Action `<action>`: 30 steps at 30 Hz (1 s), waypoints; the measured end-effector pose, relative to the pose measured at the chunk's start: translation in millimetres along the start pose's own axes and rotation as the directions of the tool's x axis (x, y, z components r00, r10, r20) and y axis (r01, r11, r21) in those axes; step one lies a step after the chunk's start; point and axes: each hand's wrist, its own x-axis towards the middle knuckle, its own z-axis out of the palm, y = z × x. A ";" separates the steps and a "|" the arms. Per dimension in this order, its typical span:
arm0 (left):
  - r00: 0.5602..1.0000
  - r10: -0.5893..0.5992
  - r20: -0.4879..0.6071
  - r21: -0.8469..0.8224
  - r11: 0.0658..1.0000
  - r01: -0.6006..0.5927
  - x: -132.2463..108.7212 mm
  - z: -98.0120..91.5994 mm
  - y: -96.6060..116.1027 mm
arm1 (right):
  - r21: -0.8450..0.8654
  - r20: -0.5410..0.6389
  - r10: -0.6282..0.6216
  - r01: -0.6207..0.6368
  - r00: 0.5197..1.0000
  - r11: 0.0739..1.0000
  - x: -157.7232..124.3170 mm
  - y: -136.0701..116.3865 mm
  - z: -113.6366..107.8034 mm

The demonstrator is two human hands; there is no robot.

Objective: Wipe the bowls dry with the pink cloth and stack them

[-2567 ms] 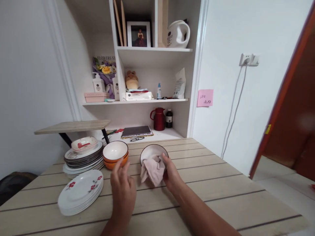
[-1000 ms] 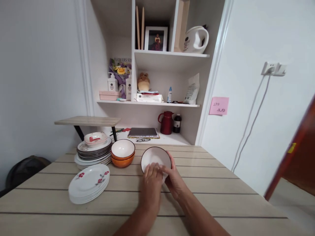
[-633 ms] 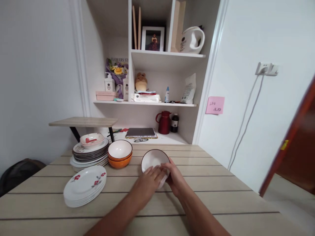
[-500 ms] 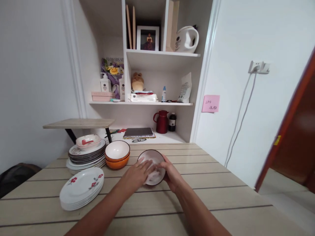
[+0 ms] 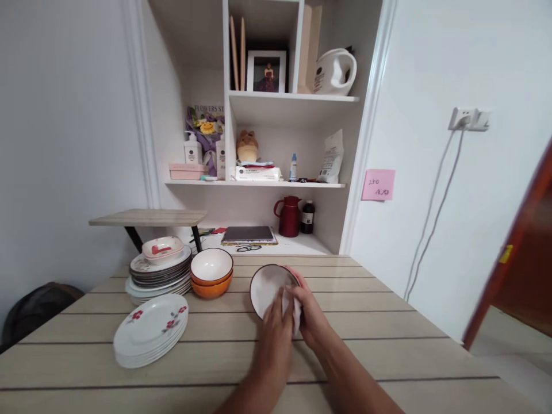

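A bowl (image 5: 264, 287) with a white inside and a dark rim is tilted toward me above the slatted table. My right hand (image 5: 313, 315) grips its right side, thumb at the rim and fingers behind. My left hand (image 5: 276, 325) presses a thin white cloth (image 5: 297, 313) against the bowl's lower right inner wall, fingers together; whether it is fabric or tissue is unclear. To the left stand stacked orange bowls (image 5: 211, 287) with white insides. Nearer me lies a stack of white plates (image 5: 150, 328) with red flowers.
Behind the flowered plates is a taller plate stack (image 5: 160, 279) topped by a small patterned bowl (image 5: 163, 248). A raised wooden stand (image 5: 146, 217) is at the back left. A red jug (image 5: 288, 217), dark bottle (image 5: 307, 217), laptop (image 5: 249, 233) and glasses (image 5: 249, 248) rest in the shelf unit.
My left hand has slid right and toward me across the bowl, from its middle to its lower right side. The right hand still holds the bowl. The view has shifted slightly left.
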 end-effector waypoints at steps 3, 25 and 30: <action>0.978 0.200 0.051 0.206 0.956 -0.207 2.2 -20.3 -24.6 | 0.033 -0.056 0.008 -0.007 0.998 0.999 2.5 -4.8 -1.0; 0.809 0.586 0.037 0.206 0.788 -0.580 10.6 -39.6 -59.7 | -0.109 0.083 -0.008 0.017 0.997 0.994 -0.9 -6.0 -4.6; 0.819 0.571 -0.062 0.380 0.772 -0.510 6.2 -37.8 -80.3 | -0.064 0.101 0.114 -0.107 0.988 0.992 -2.2 0.5 -0.5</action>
